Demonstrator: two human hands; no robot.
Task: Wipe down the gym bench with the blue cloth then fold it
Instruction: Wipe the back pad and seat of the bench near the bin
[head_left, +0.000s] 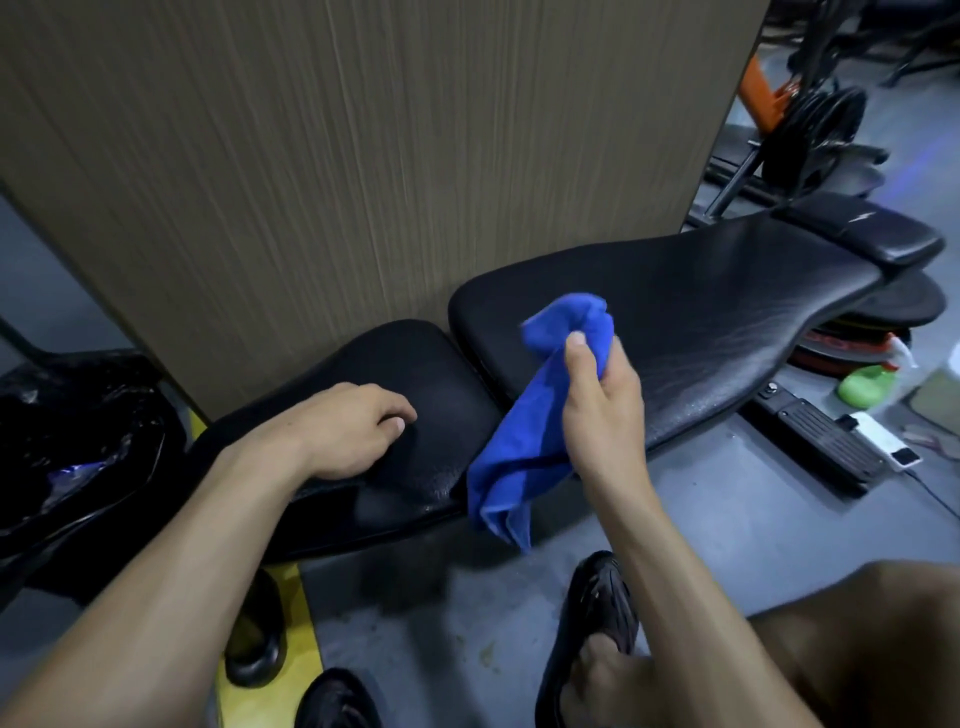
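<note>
The right hand (602, 400) grips the blue cloth (530, 415) in a bunch, thumb and fingers curled round its upper part, holding it in the air just above the gap between the seat pad (415, 364) and the long back pad (701, 312) of the gym bench; the loose end hangs down in front of the bench edge, touching neither pad. The left hand (353, 431) rests on the seat pad with fingers loosely curled, holding nothing. The back pad shows streaks, perhaps moisture, so the wiping seems under way or nearly done, though this cannot be settled. The next move would call either for pressing the cloth flat on a pad, or for both hands to spread it for folding
</note>
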